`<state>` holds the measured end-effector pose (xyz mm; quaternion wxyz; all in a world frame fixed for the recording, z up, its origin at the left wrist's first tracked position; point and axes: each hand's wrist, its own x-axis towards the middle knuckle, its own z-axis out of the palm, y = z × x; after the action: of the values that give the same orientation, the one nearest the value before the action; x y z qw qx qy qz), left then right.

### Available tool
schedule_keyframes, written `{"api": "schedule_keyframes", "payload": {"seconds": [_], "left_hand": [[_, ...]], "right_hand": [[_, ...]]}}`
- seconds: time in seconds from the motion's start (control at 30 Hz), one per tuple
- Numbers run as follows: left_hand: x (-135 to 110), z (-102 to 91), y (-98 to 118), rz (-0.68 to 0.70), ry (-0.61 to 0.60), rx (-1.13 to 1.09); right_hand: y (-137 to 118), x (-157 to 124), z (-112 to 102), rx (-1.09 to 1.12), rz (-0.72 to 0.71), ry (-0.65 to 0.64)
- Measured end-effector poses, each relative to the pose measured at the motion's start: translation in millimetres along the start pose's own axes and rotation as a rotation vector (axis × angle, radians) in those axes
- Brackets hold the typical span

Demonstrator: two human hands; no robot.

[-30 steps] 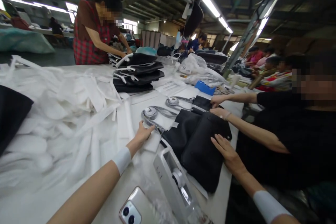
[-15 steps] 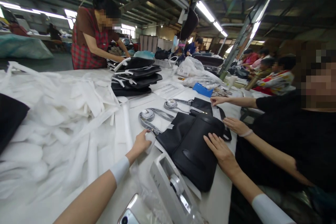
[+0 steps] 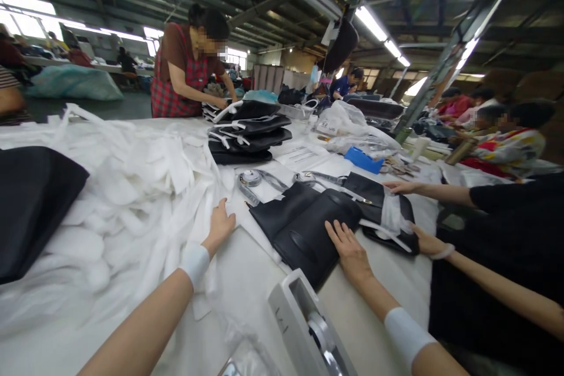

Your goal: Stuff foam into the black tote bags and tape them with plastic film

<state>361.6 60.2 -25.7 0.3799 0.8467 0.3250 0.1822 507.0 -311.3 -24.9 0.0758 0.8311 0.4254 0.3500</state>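
My right hand point(image 3: 349, 251) lies with its fingers stretched out over the near right edge of a black bag point(image 3: 304, 223), which lies flat on the table. A strap wrapped in clear film, with a round coil point(image 3: 250, 178), extends from the bag's far side. Left of the bag, my left hand point(image 3: 219, 227) is at the edge of a heap of white foam strips point(image 3: 145, 188). Its index finger and thumb are apart, and I see nothing held in it. A grey tape dispenser point(image 3: 304, 320) stands just in front of the bag.
At the right, a co-worker's hands point(image 3: 402, 187) handle a second black bag point(image 3: 376, 188) with white wrapping. Another person point(image 3: 187, 67) stands behind a stack of black bags point(image 3: 249, 132). A blue box point(image 3: 363, 160) lies beyond the bags; a black piece point(image 3: 39, 205) rests on the foam.
My left hand has left the bag's corner and moved left to the foam. The bag has shifted away from the co-worker's bag, my right hand still on it. The camera view has turned left.
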Motion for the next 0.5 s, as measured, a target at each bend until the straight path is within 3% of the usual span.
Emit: {"api": "schedule_keyframes", "payload": {"seconds": [0.3,0.5], "left_hand": [[-14,-20.2,-4,-0.111,-0.039,-0.159],[-44,-37.1,20,-0.063,-0.093,-0.257]], "right_hand": [[1,1,11,0.0,-0.005,-0.029],[-15,-9,17,0.019,0.045,-0.085]]}}
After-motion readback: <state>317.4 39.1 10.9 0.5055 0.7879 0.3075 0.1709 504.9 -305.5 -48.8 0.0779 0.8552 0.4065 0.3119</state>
